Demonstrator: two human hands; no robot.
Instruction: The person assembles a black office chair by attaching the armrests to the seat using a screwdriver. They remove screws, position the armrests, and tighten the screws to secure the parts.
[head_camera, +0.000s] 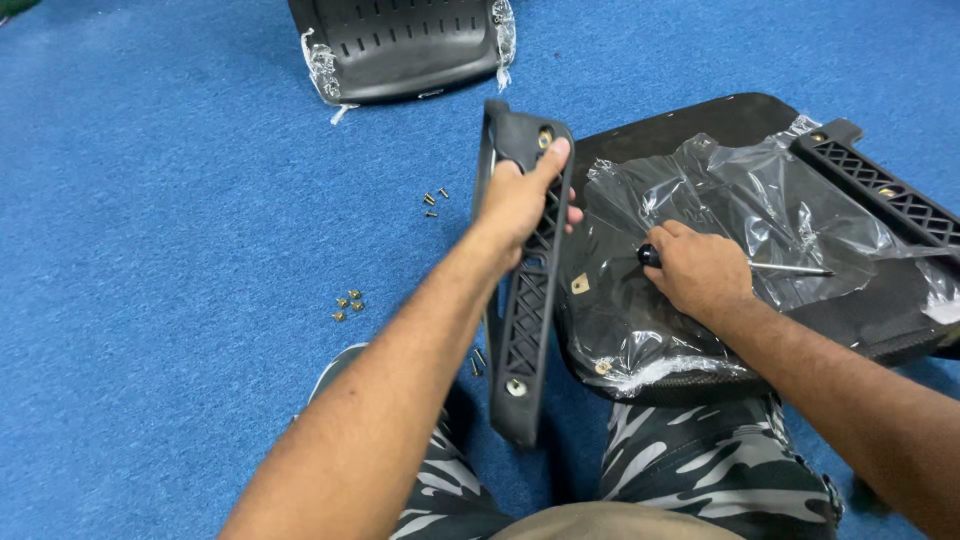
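My left hand (520, 200) grips a long black plastic armrest bracket (525, 320) with a lattice pattern, held upright against the left edge of a black chair seat (700, 125) that lies upside down on the floor. Clear plastic wrap (740, 190) covers the seat's underside. My right hand (695, 270) rests on the wrap and is closed around a screwdriver (790, 268) with a black handle, its metal shaft pointing right. A second black lattice bracket (880, 190) lies along the seat's right side.
A black chair backrest (400, 45) with slots and plastic wrap lies at the top. Small brass screws (348, 303) sit on the blue carpet at left, more screws (433, 200) nearer the bracket. My camouflage-trousered legs (700, 470) are at the bottom.
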